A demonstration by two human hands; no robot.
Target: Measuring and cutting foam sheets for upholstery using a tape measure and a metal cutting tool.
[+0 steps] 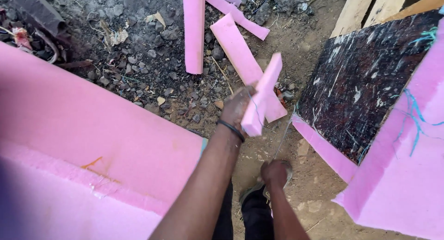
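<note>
My left hand (237,107) is closed around a short pink foam strip (262,95) held up over the dirt ground, its upper end pointing away from me. A black band circles that wrist. My right hand (274,171) hangs lower, clenched in a fist just above my shoe; a thin string or wire (283,137) runs up from it toward the foam strip. Whether the fist grips that string I cannot say for sure. Beyond the held strip, longer pink foam strips (237,49) lie on the ground.
A large pink foam slab (83,143) fills the left. Another pink foam block (407,166) with blue thread marks stands at right, against a dark paint-spattered board (360,83). Wooden planks (365,9) lie top right. Stones and ash cover the ground behind.
</note>
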